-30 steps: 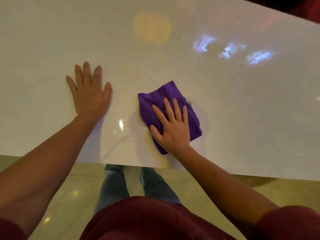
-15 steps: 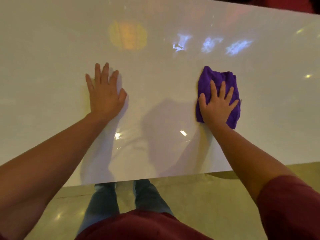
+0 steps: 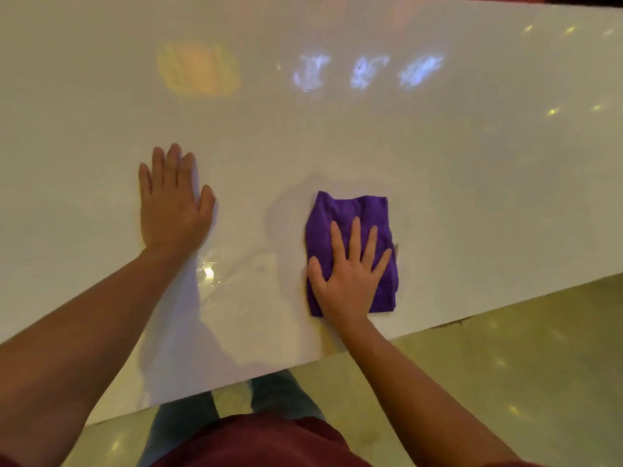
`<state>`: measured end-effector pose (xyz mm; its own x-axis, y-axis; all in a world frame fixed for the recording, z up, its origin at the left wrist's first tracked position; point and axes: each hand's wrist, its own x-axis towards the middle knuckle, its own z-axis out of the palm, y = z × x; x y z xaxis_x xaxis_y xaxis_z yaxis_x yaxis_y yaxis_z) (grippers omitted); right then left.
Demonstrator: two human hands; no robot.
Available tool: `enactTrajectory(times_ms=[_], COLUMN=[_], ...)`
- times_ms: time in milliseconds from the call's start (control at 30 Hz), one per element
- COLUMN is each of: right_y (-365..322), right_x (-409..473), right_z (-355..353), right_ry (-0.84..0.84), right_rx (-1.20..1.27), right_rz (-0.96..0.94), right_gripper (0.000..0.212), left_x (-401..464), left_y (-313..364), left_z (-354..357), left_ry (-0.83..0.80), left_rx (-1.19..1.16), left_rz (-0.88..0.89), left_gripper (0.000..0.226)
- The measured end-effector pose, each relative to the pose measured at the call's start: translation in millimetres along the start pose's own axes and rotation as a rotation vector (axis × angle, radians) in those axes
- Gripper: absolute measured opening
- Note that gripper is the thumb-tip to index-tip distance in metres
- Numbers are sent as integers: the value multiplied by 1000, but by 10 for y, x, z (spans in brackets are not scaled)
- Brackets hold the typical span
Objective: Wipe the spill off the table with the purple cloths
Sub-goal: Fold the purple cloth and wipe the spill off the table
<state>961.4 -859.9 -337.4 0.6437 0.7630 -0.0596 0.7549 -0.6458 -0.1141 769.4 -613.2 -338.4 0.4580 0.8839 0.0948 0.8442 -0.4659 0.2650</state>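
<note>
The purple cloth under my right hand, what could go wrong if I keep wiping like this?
The purple cloth lies close to the table edge nearest you, so a stroke toward you might carry liquid onto the floor. The right hand only presses with flat fingers, so the folded cloth may slip or bunch.

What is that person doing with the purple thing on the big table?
A person is wiping a glossy white table with a folded purple cloth. The right hand presses flat on the cloth, fingers spread, near the table's front edge. The left hand rests flat on the bare tabletop beside it, holding nothing. Between the hands the surface shows a shiny streaked patch that may be wet, though reflections make it hard to tell.
</note>
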Motion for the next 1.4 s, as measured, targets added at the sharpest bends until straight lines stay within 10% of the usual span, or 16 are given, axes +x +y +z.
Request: enactTrajectory(times_ms=[567, 833, 1400], right_y=[-337, -2190, -5612], right_x=[2912, 2650, 637], right_z=[-176, 63, 626], right_ry=[-69, -59, -115], right_rx=[53, 21, -67], right_rz=[344, -92, -648], right_gripper=[74, 74, 77], left_x=[9, -29, -2361], left_y=[-7, -174, -4393], left_z=[31, -169, -1577], left_ry=[-5, 139, 343], left_rx=[-23, -386, -44], left_rz=[-21, -89, -982], left_gripper=[64, 48, 61])
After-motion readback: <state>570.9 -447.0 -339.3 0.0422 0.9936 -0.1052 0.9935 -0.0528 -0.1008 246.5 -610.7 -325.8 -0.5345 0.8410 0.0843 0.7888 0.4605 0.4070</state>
